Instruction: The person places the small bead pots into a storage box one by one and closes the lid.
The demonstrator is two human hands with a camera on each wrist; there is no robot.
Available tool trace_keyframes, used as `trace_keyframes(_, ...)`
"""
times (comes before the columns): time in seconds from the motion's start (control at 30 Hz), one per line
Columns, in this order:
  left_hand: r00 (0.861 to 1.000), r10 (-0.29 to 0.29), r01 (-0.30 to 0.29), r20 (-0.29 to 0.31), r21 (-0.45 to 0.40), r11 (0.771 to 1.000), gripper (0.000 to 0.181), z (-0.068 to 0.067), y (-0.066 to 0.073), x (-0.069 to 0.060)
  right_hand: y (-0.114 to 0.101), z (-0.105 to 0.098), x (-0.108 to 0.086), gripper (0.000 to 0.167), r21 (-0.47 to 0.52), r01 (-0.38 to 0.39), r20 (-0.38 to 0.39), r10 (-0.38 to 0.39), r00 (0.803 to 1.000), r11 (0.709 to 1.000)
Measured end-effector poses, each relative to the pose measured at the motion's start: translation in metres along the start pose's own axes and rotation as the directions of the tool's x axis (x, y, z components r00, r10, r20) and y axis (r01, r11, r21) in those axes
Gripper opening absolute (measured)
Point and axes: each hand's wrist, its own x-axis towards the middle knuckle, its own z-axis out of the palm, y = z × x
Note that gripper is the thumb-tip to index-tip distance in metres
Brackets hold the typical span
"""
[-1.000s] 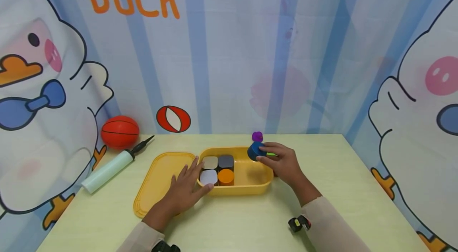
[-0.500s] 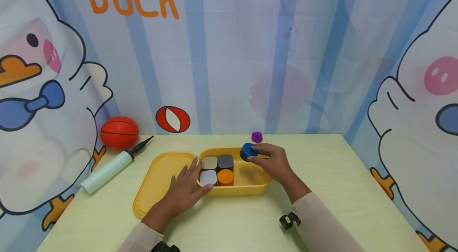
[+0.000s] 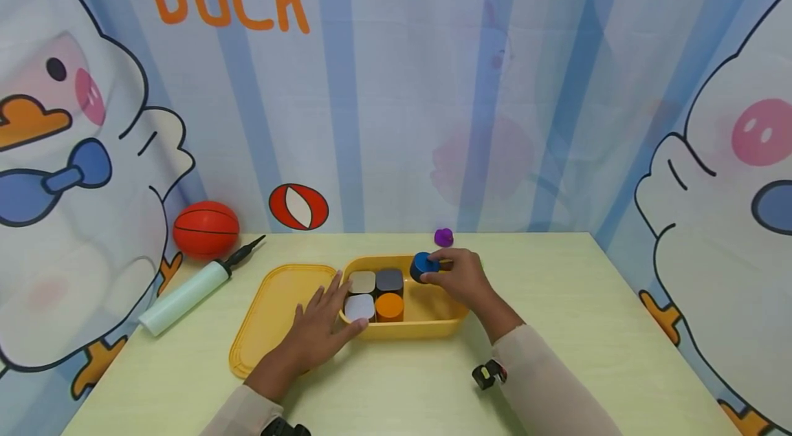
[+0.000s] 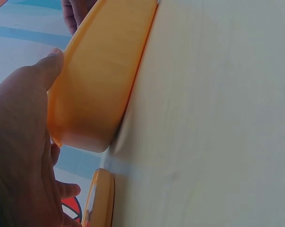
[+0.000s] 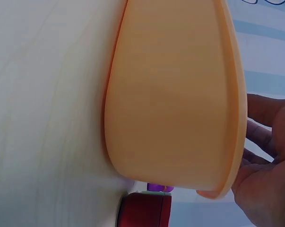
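A yellow plastic box (image 3: 413, 330) stands on the table, with several small pieces in its left half. Among them are a beige one (image 3: 362, 281), a dark grey one (image 3: 389, 279), a white one (image 3: 360, 307) and a round orange one (image 3: 390, 308). My right hand (image 3: 465, 279) pinches a blue round cylinder (image 3: 423, 267) over the box's right half, near the back rim. With its fingers spread, my left hand (image 3: 318, 331) touches the box's left end, the thumb at the front rim. In the right wrist view the box wall hides the cylinder.
Left of the box lies its yellow lid (image 3: 260, 319), partly under the left forearm. Further left are a pale green hand pump (image 3: 185, 298) and a red ball (image 3: 206, 230). A purple piece (image 3: 443, 237) sits behind the box. Beside its right end stands a dark red object (image 5: 143, 210).
My right hand has carried the blue cylinder leftward from the box's right back rim to over its inside, and slightly lower. The left hand has stayed in place.
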Motion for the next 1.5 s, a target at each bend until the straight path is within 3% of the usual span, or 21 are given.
trace_keyframes(0.27, 1.0, 0.003, -0.003, -0.007, -0.009, 1.0, 0.089, 0.0, 0.001, -0.001, -0.003, 0.005, 0.005, 0.033, -0.017, -0.017, 0.017, 0.017, 1.0, 1.0)
trace_keyframes(0.67, 1.0, -0.002, 0.002, 0.002, -0.001, 1.0, 0.089, -0.001, 0.0, -0.001, -0.004, 0.014, 0.01, 0.032, -0.164, -0.051, 0.02, 0.055, 0.998, 0.985)
trace_keyframes(1.5, 1.0, 0.002, -0.002, 0.001, 0.006, 1.0, 0.089, 0.0, 0.0, -0.001, 0.003, 0.018, 0.017, 0.03, -0.188, -0.053, 0.048, 0.063, 0.997, 0.981)
